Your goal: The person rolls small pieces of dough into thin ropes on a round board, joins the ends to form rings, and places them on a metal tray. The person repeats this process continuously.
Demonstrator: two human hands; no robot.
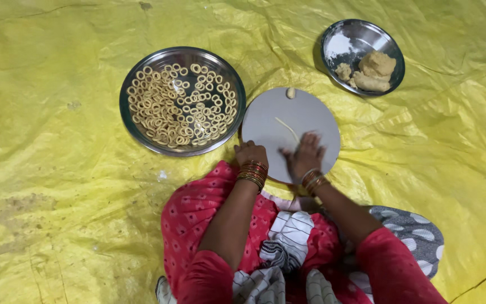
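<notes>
A round grey rolling board (310,112) lies on the yellow sheet in front of me. My right hand (305,155) rests flat on the board, fingers spread, over the near end of a thin rolled dough strand (287,128). My left hand (250,153) sits at the board's near left edge with fingers curled; whether it holds anything is hidden. A small lump of dough (291,93) sits at the board's far edge. Both wrists wear bangles.
A large steel plate (136,129) holding several small dough rings (181,104) lies left of the board. A smaller steel plate (361,36) at the back right holds dough chunks (373,70) and some flour. A crinkled yellow sheet (57,169) covers the floor.
</notes>
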